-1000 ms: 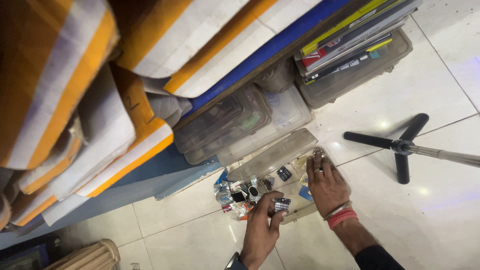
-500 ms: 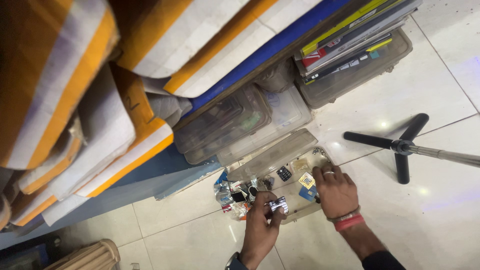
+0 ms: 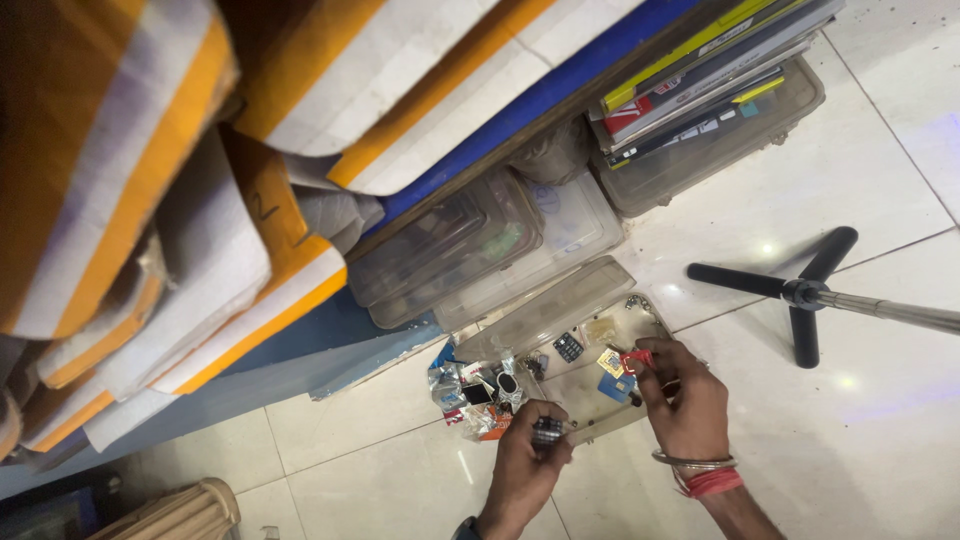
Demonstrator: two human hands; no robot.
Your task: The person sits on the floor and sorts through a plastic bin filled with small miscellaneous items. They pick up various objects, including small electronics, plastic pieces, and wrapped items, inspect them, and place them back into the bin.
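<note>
At about six o'clock in the head view, an open, shallow clear plastic box [image 3: 600, 405] lies on the glossy white tiled floor [image 3: 860, 400], its hinged clear lid [image 3: 545, 310] tipped back toward eleven o'clock. The left hand [image 3: 525, 465] comes in from six o'clock with fingers curled tightly around a small dark, shiny metal part [image 3: 548, 432], held just over the box's near edge. The right hand [image 3: 690, 395], wearing a metal bangle and a red wrist thread [image 3: 700, 472], sits at the box's four o'clock side; its thumb and forefinger are pinched together on a small red piece [image 3: 636, 358], the other fingers loosely bent above the box. Inside the box, at ten o'clock from the right hand, lie a small black chip-like square [image 3: 568, 347] and a little yellow and blue card [image 3: 612, 372]. A heap of crumpled small foil and coloured packets [image 3: 470, 392] spills at the box's nine o'clock end. Behind the lid, toward twelve o'clock, stacked clear plastic storage cases [image 3: 470, 250] sit under a blue-edged shelf [image 3: 540, 100], with orange and white striped bundles [image 3: 150, 200] filling ten o'clock. At three o'clock a black tripod base [image 3: 800, 290] with a metal pole rests on the tiles, well apart from the hands.
</note>
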